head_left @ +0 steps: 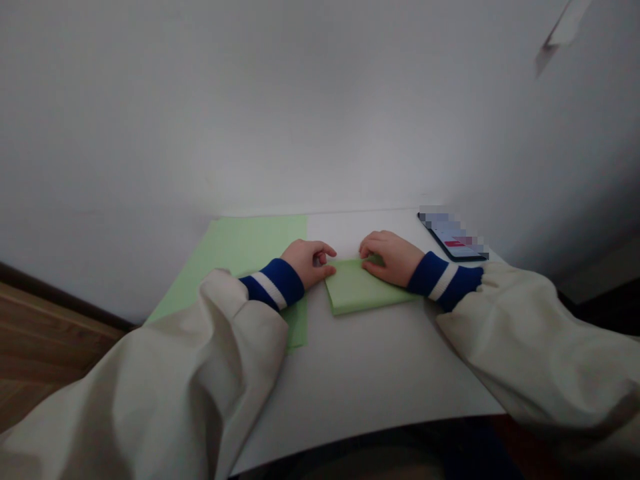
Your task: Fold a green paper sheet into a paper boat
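A folded piece of light green paper [367, 291] lies on the white table in front of me, its fold toward me. My left hand [307, 261] is at its far left corner, with the thumb touching the paper and the index finger bent over close to it. At the far edge, my right hand [393, 257] has curled fingers and a thumb pressed on the paper. Both hands hold the sheet near its far edge. The undersides of the fingers are hidden.
Larger green sheets [250, 237] lie on the left of the white table [380, 373], partly under my left sleeve. A phone [450, 240] lies at the back right. A pale wall [320, 120] rises behind the table. Wooden furniture [45, 333] stands at the left.
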{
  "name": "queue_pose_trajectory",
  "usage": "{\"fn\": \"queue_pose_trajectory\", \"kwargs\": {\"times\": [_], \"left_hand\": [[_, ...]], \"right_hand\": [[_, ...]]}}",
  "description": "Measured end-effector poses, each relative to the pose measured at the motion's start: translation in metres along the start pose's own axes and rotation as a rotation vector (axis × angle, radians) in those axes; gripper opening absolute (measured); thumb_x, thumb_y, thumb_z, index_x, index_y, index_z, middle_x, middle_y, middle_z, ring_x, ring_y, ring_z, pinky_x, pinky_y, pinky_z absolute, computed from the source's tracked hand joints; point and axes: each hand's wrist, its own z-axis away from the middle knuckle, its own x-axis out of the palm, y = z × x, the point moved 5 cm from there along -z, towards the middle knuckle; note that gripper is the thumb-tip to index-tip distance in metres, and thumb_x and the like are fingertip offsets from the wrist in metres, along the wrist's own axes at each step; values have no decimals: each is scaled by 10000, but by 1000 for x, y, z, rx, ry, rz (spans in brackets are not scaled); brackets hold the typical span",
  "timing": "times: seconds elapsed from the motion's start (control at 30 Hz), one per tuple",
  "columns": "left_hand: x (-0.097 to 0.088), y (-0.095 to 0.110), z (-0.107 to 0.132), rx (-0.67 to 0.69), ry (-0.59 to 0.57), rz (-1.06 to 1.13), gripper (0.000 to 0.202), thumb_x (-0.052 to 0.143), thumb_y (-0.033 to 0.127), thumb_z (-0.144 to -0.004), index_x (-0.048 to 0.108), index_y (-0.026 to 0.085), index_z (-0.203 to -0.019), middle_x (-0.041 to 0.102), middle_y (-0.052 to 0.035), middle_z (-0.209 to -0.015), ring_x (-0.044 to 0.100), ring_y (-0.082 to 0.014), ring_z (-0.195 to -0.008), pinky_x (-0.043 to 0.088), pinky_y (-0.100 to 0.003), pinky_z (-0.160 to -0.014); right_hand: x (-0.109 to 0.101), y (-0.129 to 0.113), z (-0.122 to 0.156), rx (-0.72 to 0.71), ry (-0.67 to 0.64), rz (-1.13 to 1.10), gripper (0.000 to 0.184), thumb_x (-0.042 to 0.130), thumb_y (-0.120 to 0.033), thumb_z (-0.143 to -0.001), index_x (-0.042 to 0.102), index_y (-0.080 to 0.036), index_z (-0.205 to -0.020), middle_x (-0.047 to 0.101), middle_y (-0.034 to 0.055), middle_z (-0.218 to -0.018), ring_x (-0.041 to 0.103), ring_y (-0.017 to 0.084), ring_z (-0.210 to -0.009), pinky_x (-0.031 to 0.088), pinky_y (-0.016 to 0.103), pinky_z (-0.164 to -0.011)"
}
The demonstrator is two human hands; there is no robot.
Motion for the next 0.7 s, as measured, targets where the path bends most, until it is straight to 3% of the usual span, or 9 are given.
{"fn": "queue_pose_trajectory", "kwargs": {"times": [0.17,0.43,0.53,0.7], "left_hand": [[1,5,0,43,-28,6,200,629,304,-673,679,167,-809,524,30,-582,464,-100,-535,374,-238,-553],[2,9,0,54,1,54,91,598,246,-682,623,159,-676,583,-6,-672,499,-112,-604,408,-244,-586],[1,9,2,-5,6,179,107,556,250,-721,598,155,-747,584,1,-673,470,-97,-550,403,-240,-546],[-4,8,5,-134,71,567,285,550,267,-747,598,142,-999,595,13,-647,511,-100,-558,434,-244,-556]], "right_hand": [[1,-2,0,-34,-5,-79,54,540,-205,-761,566,-174,-797,655,80,-998,561,187,-934,394,359,-873],[0,-1,-1,10,9,-66,67,568,-229,-754,592,-168,-765,620,57,-779,531,172,-766,417,318,-740],[-4,2,0,63,53,-88,57,576,-235,-755,587,-179,-748,614,39,-762,525,158,-739,413,293,-703],[-13,10,3,206,153,-126,46,570,-225,-753,571,-186,-728,621,31,-764,533,146,-705,414,272,-647]]}}
